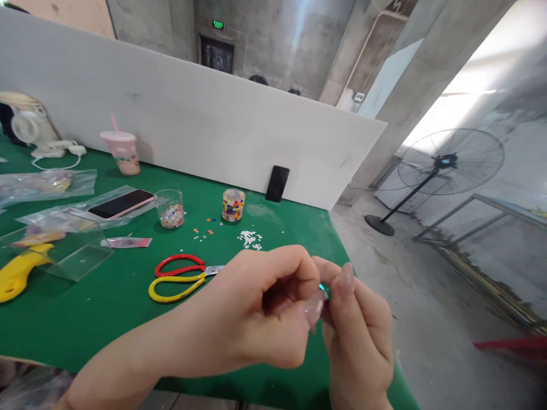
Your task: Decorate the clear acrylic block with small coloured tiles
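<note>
My left hand and my right hand meet above the right part of the green table, fingertips almost touching. Between them shows a small shiny blue-green piece, pinched by thumb and finger of each hand; most of it is hidden. Behind my left hand lie scissors with one red and one yellow handle, their blades partly covered. Further back, white mosaic pieces are scattered on the table. A glass covered with coloured mosaic tiles stands upright behind them.
A clear cup of small pieces, a glue tube, a phone, a clear plastic box and a pink drink cup stand or lie leftward. Another phone leans on the white partition. The table's edge runs along the right.
</note>
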{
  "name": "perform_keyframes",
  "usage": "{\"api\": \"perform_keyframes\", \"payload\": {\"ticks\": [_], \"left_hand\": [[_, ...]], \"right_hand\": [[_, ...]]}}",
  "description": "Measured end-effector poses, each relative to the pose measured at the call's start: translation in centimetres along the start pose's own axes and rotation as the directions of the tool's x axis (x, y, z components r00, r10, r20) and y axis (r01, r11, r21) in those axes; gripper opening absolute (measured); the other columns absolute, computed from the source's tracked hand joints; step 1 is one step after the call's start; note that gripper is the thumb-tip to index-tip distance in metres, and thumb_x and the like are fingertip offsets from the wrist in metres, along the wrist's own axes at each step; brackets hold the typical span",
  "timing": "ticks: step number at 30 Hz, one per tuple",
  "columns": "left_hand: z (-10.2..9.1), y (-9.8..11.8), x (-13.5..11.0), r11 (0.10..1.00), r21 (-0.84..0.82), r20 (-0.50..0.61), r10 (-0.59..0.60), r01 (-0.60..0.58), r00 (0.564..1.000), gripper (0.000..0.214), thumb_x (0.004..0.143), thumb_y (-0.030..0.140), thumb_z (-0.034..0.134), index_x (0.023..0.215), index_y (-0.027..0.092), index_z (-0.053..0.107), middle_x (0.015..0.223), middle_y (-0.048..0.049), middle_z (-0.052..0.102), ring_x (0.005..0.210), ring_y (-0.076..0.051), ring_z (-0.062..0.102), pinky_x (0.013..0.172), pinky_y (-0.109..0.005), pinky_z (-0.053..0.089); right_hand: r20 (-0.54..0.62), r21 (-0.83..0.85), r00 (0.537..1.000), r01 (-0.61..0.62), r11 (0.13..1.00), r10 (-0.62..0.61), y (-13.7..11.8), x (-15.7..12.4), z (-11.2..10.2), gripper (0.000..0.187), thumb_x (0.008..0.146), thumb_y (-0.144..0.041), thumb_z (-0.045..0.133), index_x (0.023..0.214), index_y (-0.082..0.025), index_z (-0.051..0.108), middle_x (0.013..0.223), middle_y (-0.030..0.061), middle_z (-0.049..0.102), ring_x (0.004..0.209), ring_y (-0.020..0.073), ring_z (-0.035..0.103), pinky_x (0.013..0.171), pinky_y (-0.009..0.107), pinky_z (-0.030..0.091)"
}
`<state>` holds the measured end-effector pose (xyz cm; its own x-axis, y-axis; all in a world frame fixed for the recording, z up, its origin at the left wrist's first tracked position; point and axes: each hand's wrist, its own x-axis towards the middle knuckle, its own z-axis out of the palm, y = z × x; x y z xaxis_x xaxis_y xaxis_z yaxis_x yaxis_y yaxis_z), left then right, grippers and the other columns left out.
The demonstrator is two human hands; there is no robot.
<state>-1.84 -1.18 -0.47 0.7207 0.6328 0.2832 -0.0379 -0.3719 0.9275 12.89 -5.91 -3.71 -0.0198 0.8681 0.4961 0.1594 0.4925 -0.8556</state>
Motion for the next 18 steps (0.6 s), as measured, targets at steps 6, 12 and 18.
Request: {"api": "perform_keyframes", "payload": {"ticks": [6,12,18], "left_hand": [[0.2,-0.2,0.0,0.999,-0.040,-0.010,0.022,-0.023,1.000,0.020,0.080,0.015,0.052,0.068,0.021,0.036,0.062,0.0051,0.043,0.053,-0.007,0.035,0.044,-0.020,0.027],[0.0,-0.1,-0.1,0.999,-0.029,0.034,-0.026,0.027,0.999,0.019,0.080,0.012,0.050,0.070,0.021,0.038,0.065,0.0044,0.046,0.057,-0.009,0.041,0.047,-0.021,0.031],[0.0,-0.2,0.1,0.998,-0.052,0.051,-0.029,0.032,0.998,0.020,0.082,0.016,0.051,0.071,0.021,0.036,0.065,0.0044,0.043,0.056,-0.009,0.038,0.046,-0.021,0.029]], "right_hand": [[-0.067,0.007,0.998,0.007,1.000,-0.007,0.2,-0.5,0.0,0.035,0.100,-0.039,0.040,0.085,-0.022,0.067,0.064,0.0011,0.056,0.057,0.0135,0.053,0.057,0.027,0.049],[-0.170,0.005,0.986,0.000,1.000,0.001,0.4,-0.8,0.3,0.029,0.097,-0.040,0.048,0.089,-0.023,0.071,0.064,0.0008,0.059,0.056,0.0138,0.055,0.060,0.029,0.051],[-0.197,-0.036,0.980,0.023,0.999,-0.030,1.7,-2.0,0.3,0.022,0.095,-0.037,0.052,0.106,-0.026,0.068,0.076,0.0034,0.067,0.064,0.0172,0.061,0.067,0.033,0.053]]}}
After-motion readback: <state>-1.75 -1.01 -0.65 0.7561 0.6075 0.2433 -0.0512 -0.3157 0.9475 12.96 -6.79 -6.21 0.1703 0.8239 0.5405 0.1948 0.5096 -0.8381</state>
